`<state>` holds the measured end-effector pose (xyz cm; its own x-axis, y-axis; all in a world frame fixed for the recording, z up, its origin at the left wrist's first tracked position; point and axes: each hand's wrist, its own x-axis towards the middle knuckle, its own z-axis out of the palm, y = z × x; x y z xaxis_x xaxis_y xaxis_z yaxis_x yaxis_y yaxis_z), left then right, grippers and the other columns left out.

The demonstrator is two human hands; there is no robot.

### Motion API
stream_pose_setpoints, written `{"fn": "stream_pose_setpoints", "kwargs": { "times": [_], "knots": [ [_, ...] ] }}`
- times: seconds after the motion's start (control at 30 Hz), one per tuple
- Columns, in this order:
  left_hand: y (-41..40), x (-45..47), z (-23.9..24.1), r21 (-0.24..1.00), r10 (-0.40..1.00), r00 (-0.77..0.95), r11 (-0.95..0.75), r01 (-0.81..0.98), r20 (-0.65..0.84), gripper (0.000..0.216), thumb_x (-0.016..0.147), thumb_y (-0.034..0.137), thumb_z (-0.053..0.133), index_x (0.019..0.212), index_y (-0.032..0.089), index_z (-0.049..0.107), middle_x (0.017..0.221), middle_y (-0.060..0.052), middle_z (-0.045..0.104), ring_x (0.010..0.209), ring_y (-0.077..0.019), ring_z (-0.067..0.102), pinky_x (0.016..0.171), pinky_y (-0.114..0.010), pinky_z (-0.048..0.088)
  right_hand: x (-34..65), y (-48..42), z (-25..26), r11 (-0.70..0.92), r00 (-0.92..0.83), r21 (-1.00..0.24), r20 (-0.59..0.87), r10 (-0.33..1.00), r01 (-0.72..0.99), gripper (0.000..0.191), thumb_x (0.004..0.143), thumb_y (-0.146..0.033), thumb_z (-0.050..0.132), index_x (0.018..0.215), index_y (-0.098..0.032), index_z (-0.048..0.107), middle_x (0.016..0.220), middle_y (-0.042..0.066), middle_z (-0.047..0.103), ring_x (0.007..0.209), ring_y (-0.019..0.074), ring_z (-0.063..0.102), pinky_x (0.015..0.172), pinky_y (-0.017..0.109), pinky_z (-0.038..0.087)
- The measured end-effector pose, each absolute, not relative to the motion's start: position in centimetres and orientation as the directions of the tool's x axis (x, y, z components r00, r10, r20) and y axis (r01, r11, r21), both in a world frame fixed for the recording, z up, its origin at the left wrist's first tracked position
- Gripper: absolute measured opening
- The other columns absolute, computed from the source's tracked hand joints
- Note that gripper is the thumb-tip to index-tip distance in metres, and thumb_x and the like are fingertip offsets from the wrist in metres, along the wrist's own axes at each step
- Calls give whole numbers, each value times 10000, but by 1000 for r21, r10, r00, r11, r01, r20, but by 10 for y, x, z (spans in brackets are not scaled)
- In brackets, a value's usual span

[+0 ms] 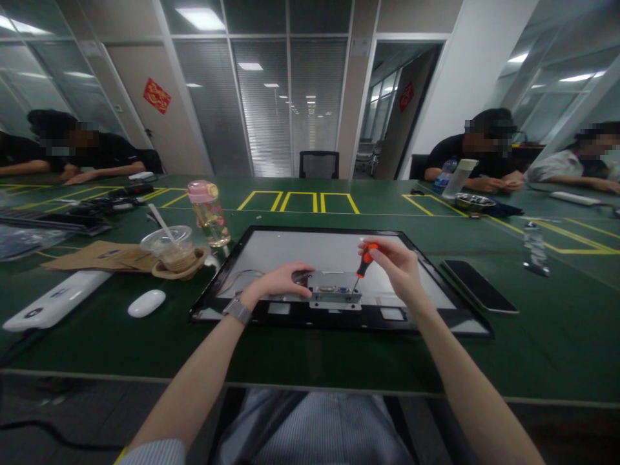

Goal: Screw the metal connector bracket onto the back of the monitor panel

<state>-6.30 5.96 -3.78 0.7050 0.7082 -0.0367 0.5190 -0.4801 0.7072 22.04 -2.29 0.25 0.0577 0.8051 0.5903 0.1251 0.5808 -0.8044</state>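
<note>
A flat display panel (310, 248) with a black frame and pale grey back lies on the green table in front of me. On its near half sits a metal bracket (335, 298) with connector ports along its face. My right hand (394, 261) grips an orange and black screwdriver (365, 259), its shaft slanting down to the bracket's right end. My left hand (283, 281), with a watch on the wrist, rests at the bracket's left end, thumb and fingers apart around that end. Thin cables (239, 276) run across the panel left of it.
Left of the panel are a white mouse (146, 303), a white power strip (55, 300), a plastic cup (169, 245) in a cardboard holder and a pink-lidded bottle (209, 213). A black phone (478, 286) lies to the right. Several people sit across the table (310, 361).
</note>
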Motion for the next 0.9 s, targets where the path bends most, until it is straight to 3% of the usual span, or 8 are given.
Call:
{"fn": "stream_pose_setpoints", "kwargs": {
  "times": [0.13, 0.27, 0.43, 0.63, 0.8, 0.9],
  "knots": [
    [59, -62, -37, 700, 710, 703, -488, 521, -28, 761, 701, 521, 805, 1363, 228, 568, 1440, -90, 550, 1318, -294, 508, 1134, -396, 364, 217, -21, 2, 638, 125, -717, 686, 717, 279, 139, 784, -313, 746, 920, -290, 758, 883, 43, 674, 884, 231, 634, 856, 445, 539],
    [60, -62, -38, 693, 713, 700, -492, 527, -26, 763, 693, 513, 811, 1356, 219, 574, 1433, -91, 558, 1317, -295, 509, 1134, -395, 366, 216, -19, 1, 612, 115, -785, 619, 777, 94, 67, 795, -342, 730, 835, -290, 741, 852, 30, 639, 834, 209, 630, 751, 389, 544],
    [60, -62, -38, 697, 711, 703, -493, 521, -23, 751, 700, 517, 803, 1353, 224, 576, 1432, -86, 555, 1307, -294, 512, 1130, -402, 370, 217, -20, 1, 500, -15, -862, 503, 864, -77, 202, 882, -420, 635, 1037, -323, 720, 920, 31, 706, 914, 222, 671, 894, 454, 533],
    [59, -62, -35, 703, 710, 703, -480, 525, -40, 754, 699, 527, 801, 1356, 237, 572, 1430, -86, 556, 1308, -297, 511, 1123, -404, 375, 216, -24, 5, 495, -48, -853, 508, 860, -166, 146, 830, -424, 704, 911, -311, 751, 1029, 30, 727, 962, 228, 683, 964, 463, 521],
    [59, -62, -37, 707, 721, 692, -472, 527, -34, 757, 688, 524, 811, 1352, 245, 578, 1435, -85, 550, 1319, -302, 500, 1141, -416, 361, 220, -23, 6, 509, -37, -860, 508, 860, 28, 310, 806, -371, 732, 1104, -284, 723, 961, 45, 748, 919, 238, 703, 901, 477, 558],
    [61, -62, -40, 710, 712, 702, -477, 517, -33, 767, 684, 529, 815, 1355, 245, 576, 1433, -84, 550, 1318, -304, 501, 1154, -421, 347, 220, -20, 2, 583, 65, -783, 607, 792, 215, 310, 783, -316, 764, 1087, -274, 723, 946, 39, 731, 893, 233, 686, 939, 501, 528]
  ]
}}
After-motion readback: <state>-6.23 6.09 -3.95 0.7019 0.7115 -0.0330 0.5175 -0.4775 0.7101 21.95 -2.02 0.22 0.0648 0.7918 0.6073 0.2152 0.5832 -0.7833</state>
